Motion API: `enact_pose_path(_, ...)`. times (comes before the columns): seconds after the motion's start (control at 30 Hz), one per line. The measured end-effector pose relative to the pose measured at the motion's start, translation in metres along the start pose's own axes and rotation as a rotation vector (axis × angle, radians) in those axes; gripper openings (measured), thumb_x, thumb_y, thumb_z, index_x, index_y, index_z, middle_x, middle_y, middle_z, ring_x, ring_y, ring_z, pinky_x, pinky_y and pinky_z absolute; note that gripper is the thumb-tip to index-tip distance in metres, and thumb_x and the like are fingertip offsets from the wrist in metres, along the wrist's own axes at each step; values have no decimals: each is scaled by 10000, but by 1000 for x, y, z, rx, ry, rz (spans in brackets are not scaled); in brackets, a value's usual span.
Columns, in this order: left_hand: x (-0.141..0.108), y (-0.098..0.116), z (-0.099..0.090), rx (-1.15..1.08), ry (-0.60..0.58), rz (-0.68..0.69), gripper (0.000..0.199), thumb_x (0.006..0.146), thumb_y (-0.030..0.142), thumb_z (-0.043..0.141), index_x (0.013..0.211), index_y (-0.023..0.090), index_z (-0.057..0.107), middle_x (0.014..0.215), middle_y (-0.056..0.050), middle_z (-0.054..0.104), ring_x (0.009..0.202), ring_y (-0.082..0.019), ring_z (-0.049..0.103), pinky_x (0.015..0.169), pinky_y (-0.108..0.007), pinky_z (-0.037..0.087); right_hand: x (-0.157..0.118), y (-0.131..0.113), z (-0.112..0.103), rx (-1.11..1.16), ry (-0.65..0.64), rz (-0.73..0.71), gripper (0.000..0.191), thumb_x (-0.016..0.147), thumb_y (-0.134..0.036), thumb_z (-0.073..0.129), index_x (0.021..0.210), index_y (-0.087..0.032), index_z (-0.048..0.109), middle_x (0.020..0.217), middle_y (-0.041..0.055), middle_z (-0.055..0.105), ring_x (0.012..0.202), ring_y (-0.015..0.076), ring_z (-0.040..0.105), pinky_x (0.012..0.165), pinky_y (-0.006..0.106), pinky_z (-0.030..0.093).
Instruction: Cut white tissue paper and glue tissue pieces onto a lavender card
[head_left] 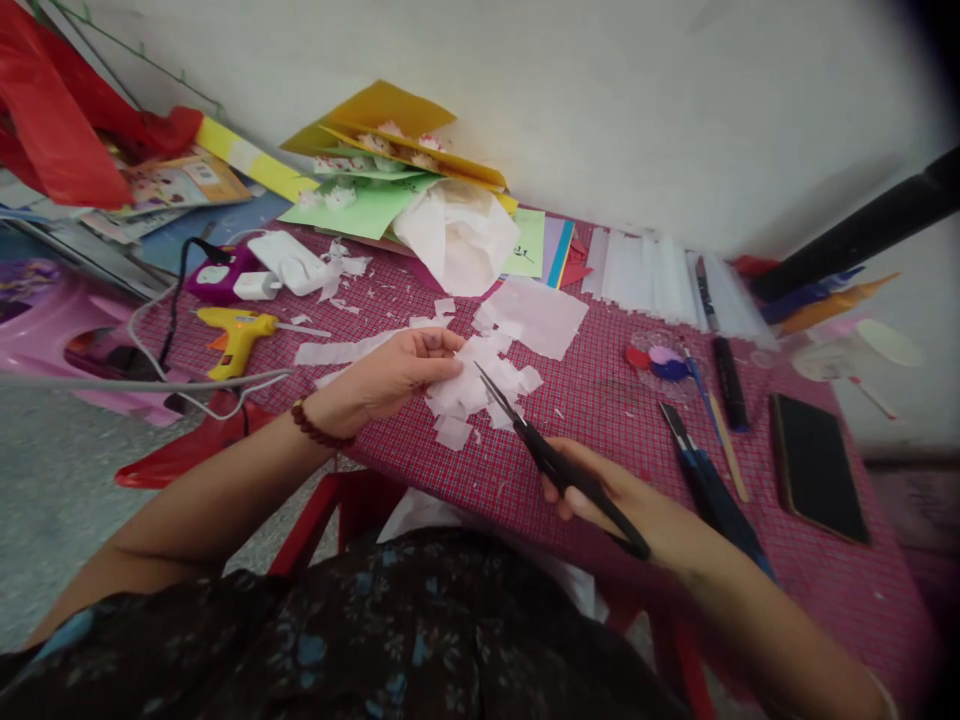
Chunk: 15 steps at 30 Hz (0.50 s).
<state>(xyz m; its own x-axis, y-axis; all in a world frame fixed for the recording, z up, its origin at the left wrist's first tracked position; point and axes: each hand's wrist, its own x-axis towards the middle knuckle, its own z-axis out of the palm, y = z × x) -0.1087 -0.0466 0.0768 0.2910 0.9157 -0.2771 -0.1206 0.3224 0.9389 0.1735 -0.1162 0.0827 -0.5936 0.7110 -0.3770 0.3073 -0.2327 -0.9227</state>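
My right hand (pixel 589 480) is closed around a pair of black scissors (pixel 551 455), whose blades point up and left. The blade tips are close to my left hand (pixel 420 370), which wears a dark bead bracelet at the wrist. Thumb and fingers of that hand pinch a small piece of white tissue paper (pixel 463 368). Under and beside it lies a loose heap of cut tissue pieces (pixel 453 432) on the red checked tablecloth (pixel 600 430). A larger pale tissue sheet (pixel 544 315) lies just behind the heap.
A yellow glue gun (pixel 238 338) rests at the left near a purple power strip (pixel 217 278) and cables. Green and yellow cards (pixel 375 205) are piled at the back. To the right are a utility knife (pixel 712 490), brushes, a black marker (pixel 727 385) and a phone (pixel 817 465).
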Motion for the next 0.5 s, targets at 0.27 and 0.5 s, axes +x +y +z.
enact_pose_path(0.27,0,-3,6,75,-141,-39,342,741,152,735,1062,156,617,625,67,562,486,-45,475,469,-162,316,9,0,3,65,-30,-4,604,793,-712,661,1132,-215,605,861,20,544,699,154,508,663,306,457)
enact_pose_path(0.5,0,-1,7,64,-137,-48,485,737,141,740,1199,171,593,650,74,565,490,-46,489,469,-162,337,12,3,6,127,26,47,665,769,-688,694,1218,-209,592,743,-31,476,563,107,389,519,261,326)
